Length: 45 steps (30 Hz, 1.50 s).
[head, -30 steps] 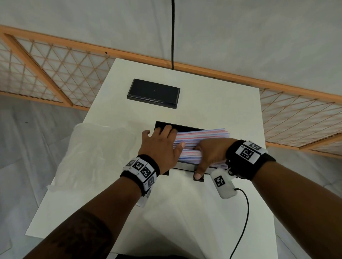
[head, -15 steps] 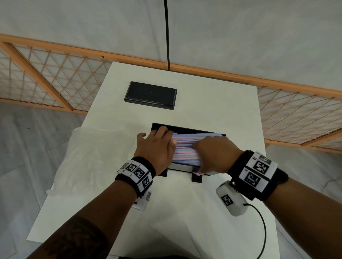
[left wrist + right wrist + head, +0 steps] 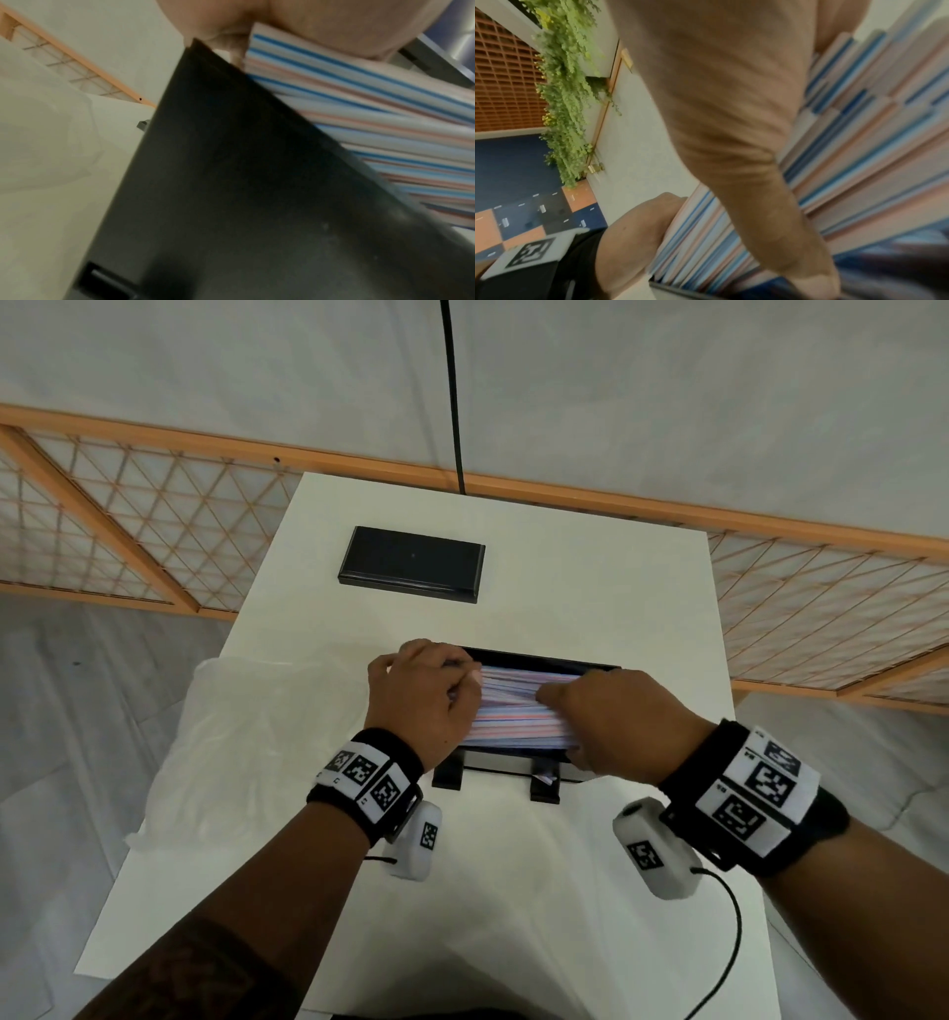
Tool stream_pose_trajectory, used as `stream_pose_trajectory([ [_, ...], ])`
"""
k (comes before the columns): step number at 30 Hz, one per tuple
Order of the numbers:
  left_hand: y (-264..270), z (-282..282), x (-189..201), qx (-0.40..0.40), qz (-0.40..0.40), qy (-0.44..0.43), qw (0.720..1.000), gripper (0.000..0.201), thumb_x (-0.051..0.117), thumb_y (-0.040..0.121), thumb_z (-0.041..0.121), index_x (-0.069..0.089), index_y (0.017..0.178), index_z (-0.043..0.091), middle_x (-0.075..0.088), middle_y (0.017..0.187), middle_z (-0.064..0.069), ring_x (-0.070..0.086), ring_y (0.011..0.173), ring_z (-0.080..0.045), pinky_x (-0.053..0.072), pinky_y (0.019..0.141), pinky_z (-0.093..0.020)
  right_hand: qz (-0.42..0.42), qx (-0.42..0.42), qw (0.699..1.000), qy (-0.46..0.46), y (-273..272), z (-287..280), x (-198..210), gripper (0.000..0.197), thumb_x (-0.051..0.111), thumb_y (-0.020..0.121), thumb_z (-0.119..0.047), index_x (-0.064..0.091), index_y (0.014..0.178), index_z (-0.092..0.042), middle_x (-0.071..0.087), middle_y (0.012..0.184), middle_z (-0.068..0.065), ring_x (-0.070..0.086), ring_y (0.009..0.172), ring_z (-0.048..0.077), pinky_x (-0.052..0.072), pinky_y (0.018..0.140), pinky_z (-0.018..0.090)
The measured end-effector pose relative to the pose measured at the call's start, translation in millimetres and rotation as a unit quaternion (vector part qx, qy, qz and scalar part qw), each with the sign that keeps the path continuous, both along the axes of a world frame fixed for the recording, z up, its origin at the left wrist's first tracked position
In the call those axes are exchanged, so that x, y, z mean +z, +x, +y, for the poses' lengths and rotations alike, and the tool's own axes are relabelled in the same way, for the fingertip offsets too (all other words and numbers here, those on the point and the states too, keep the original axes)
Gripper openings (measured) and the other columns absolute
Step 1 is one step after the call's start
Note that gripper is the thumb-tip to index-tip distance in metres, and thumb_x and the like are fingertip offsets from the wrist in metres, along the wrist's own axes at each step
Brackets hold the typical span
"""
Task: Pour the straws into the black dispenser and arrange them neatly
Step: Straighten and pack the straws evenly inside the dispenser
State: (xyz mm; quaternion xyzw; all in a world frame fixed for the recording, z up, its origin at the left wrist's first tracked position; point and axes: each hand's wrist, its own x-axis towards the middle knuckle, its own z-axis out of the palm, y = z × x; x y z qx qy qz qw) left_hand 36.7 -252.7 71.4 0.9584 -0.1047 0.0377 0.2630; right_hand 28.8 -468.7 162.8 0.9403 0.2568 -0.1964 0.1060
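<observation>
A bundle of blue, pink and white striped straws (image 3: 513, 716) lies lengthwise in the open black dispenser (image 3: 544, 660) at the table's middle. My left hand (image 3: 421, 695) curls round the bundle's left end, at the dispenser's left wall (image 3: 257, 203), with the straws (image 3: 385, 121) running under its palm. My right hand (image 3: 616, 716) covers the right end from above. Its thumb (image 3: 731, 101) runs along the straws (image 3: 859, 162) and its fingers are hidden behind them. The straw ends look uneven in the right wrist view.
The dispenser's black lid (image 3: 411, 564) lies flat at the back of the white table (image 3: 616, 567). A clear plastic bag (image 3: 257, 726) lies crumpled on the left edge. A black cable (image 3: 729, 942) trails from my right wrist over the near right of the table.
The bundle has sunk from above the rim down into the dispenser. My right hand has moved over the top of the right end, and my left hand has curled at the left end.
</observation>
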Motion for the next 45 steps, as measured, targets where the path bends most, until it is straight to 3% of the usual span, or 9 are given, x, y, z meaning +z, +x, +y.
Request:
stream_pose_trajectory([
  [4, 9, 1, 7, -0.003, 0.037, -0.040, 0.999, 0.053, 0.027, 0.095, 0.050, 0.074, 0.094, 0.027, 0.069, 0.097, 0.016, 0.060, 0.089, -0.006, 0.051, 0.089, -0.042, -0.005, -0.016, 1.000, 0.021, 8, 1, 0, 0.048, 0.070, 0.081, -0.033, 0.052, 0.126, -0.028, 0.063, 0.104, 0.001, 0.047, 0.075, 0.023, 0.036, 0.065, 0.029],
  [8, 20, 7, 1, 0.023, 0.044, -0.042, 0.998, 0.059, 0.026, 0.094, 0.057, 0.073, 0.085, 0.022, 0.069, 0.082, 0.009, 0.062, 0.075, -0.013, 0.053, 0.077, -0.035, 0.010, -0.048, 0.993, 0.103, 17, 3, -24, 0.050, 0.074, 0.073, -0.035, 0.055, 0.119, -0.032, 0.065, 0.098, -0.005, 0.057, 0.083, 0.022, 0.040, 0.066, 0.030],
  [14, 19, 1, -2, 0.042, 0.032, -0.016, 0.998, 0.041, 0.043, 0.100, 0.047, 0.068, 0.077, 0.024, 0.061, 0.073, 0.011, 0.058, 0.069, -0.015, 0.051, 0.068, -0.031, -0.007, -0.080, 0.971, 0.225, 14, -3, -70, 0.047, 0.078, 0.075, -0.040, 0.063, 0.119, -0.029, 0.072, 0.100, -0.003, 0.067, 0.088, 0.024, 0.046, 0.070, 0.029],
  [19, 13, 0, -12, 0.032, 0.016, -0.038, 0.999, 0.029, 0.052, 0.093, 0.044, 0.074, 0.096, 0.026, 0.069, 0.094, 0.008, 0.062, 0.088, -0.015, 0.053, 0.078, -0.036, -0.026, -0.131, 0.921, 0.365, -4, -14, -85, 0.058, 0.088, 0.070, -0.045, 0.066, 0.120, -0.025, 0.072, 0.110, -0.008, 0.068, 0.093, 0.013, 0.055, 0.081, 0.029],
  [25, 9, 3, -15, 0.013, -0.026, 0.037, 0.999, 0.016, 0.061, 0.091, 0.037, 0.074, 0.092, 0.027, 0.064, 0.099, 0.010, 0.059, 0.092, -0.014, 0.051, 0.079, -0.042, -0.069, -0.163, 0.860, 0.479, -25, -25, -74, 0.047, 0.083, 0.076, -0.048, 0.067, 0.113, -0.023, 0.062, 0.113, -0.011, 0.060, 0.104, 0.004, 0.049, 0.089, 0.016],
  [31, -9, -3, -12, 0.033, -0.063, 0.067, 0.995, 0.016, 0.056, 0.093, 0.033, 0.070, 0.095, 0.025, 0.059, 0.115, 0.011, 0.058, 0.102, -0.012, 0.043, 0.092, -0.042, -0.093, -0.154, 0.918, 0.353, -8, 15, -67, 0.061, 0.033, 0.099, -0.056, 0.055, 0.135, -0.012, 0.055, 0.134, 0.003, 0.051, 0.121, 0.021, 0.043, 0.104, 0.033],
  [37, -17, -8, -10, 0.019, -0.029, 0.108, 0.994, 0.027, 0.035, 0.096, 0.033, 0.060, 0.103, 0.026, 0.060, 0.112, 0.011, 0.057, 0.104, -0.010, 0.035, 0.103, -0.047, -0.175, -0.156, 0.907, 0.351, -14, 35, -88, 0.035, 0.049, 0.100, -0.025, 0.055, 0.128, -0.005, 0.056, 0.121, 0.010, 0.054, 0.106, 0.027, 0.049, 0.092, 0.041],
  [41, -17, -6, -4, -0.004, 0.004, 0.142, 0.990, 0.026, 0.029, 0.092, 0.034, 0.053, 0.098, 0.027, 0.059, 0.096, 0.011, 0.056, 0.096, -0.013, 0.034, 0.103, -0.048, -0.129, -0.171, 0.943, 0.254, -21, 33, -97, 0.053, 0.033, 0.101, -0.043, 0.052, 0.140, -0.012, 0.057, 0.134, 0.005, 0.052, 0.121, 0.025, 0.042, 0.104, 0.042],
  [45, -15, -7, -3, -0.021, 0.031, 0.145, 0.989, 0.033, 0.027, 0.092, 0.037, 0.048, 0.116, 0.030, 0.059, 0.099, 0.013, 0.056, 0.098, -0.012, 0.031, 0.105, -0.048, -0.102, -0.197, 0.958, 0.181, -22, 34, -97, 0.065, 0.016, 0.097, -0.053, 0.058, 0.132, -0.017, 0.061, 0.120, 0.003, 0.055, 0.109, 0.027, 0.040, 0.097, 0.044],
])
